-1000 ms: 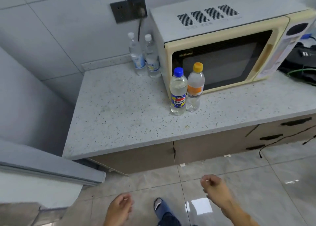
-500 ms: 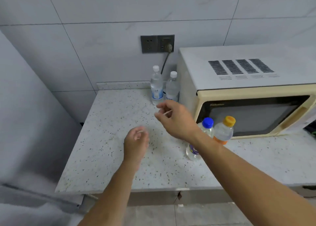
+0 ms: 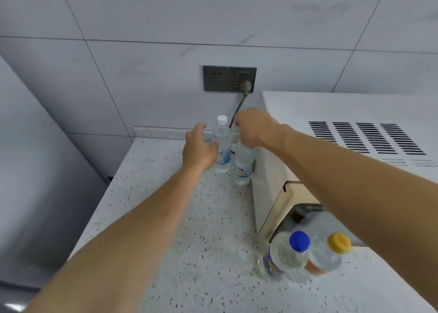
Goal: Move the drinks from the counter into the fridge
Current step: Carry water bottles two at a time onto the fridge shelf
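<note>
Two clear water bottles stand at the back of the speckled counter, against the microwave's side. My right hand is closed over the top of the right water bottle, hiding its cap. My left hand is open with fingers spread just left of the left water bottle, whose white cap shows; the thumb reaches its side. Near the front, a blue-capped bottle and an orange-capped bottle stand side by side before the microwave door.
A cream microwave fills the counter's right side. Its cord runs up to a dark wall socket right behind the water bottles. A grey fridge side rises left of the counter. The wall is tiled.
Both hands have risen from floor level and reached across the counter to the back. The right hand has closed on the right water bottle; the left has arrived beside the left one.
</note>
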Demonstrator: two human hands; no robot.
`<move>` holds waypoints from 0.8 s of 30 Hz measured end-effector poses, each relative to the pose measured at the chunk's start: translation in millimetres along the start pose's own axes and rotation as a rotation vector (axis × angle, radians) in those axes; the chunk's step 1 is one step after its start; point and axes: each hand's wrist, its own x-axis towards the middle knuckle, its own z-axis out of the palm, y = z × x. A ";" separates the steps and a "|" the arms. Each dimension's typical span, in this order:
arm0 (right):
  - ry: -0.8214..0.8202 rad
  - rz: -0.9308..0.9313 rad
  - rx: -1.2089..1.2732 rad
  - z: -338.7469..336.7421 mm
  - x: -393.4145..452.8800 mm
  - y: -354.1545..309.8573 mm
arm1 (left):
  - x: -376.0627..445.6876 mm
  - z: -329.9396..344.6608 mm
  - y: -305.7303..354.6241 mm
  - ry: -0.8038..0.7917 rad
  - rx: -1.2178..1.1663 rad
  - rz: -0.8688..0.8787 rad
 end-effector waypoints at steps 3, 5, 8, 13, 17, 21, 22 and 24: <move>-0.042 -0.049 -0.101 2.6 16.7 8.6 | 32.0 12.3 -0.2 -0.033 0.199 0.131; -0.079 -0.098 -0.178 3.2 27.6 9.8 | 48.1 20.5 0.7 -0.068 0.310 0.202; -0.187 -0.108 -0.264 6.7 38.7 8.0 | 65.0 30.8 4.8 -0.151 0.422 0.327; -0.273 -0.125 -0.274 21.2 43.7 9.1 | 65.6 30.5 4.6 -0.199 0.424 0.381; -0.341 -0.189 -0.271 22.5 33.8 3.1 | 41.2 20.5 -5.5 -0.161 0.309 0.318; -0.384 -0.246 -0.283 22.0 17.7 -12.0 | -9.7 18.2 -30.3 -0.091 0.169 0.213; -0.361 -0.256 -0.289 23.7 14.0 -15.7 | -24.6 18.0 -37.8 -0.077 0.155 0.166; -0.303 -0.261 -0.290 27.0 5.5 -20.9 | -52.9 15.6 -52.9 -0.063 0.120 0.093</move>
